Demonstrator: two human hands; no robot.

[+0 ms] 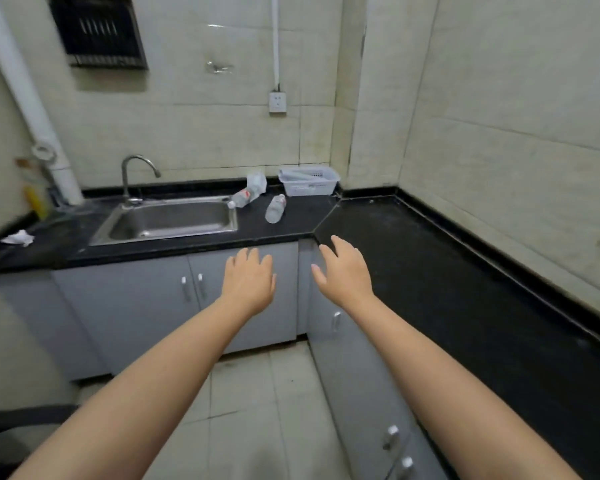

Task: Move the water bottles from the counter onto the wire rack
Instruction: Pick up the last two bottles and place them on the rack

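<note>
Two clear water bottles lie on their sides on the black counter. One bottle rests at the sink's right rim, and the other bottle lies further right. A crumpled clear plastic piece sits behind them. The dark wire rack hangs on the wall at the upper left. My left hand and my right hand reach forward, palms down, fingers apart, holding nothing, short of the counter's front edge.
A steel sink with a curved tap is set in the counter. A white plastic basket stands in the back corner. Crumpled paper lies at the far left. Grey cabinet doors run below.
</note>
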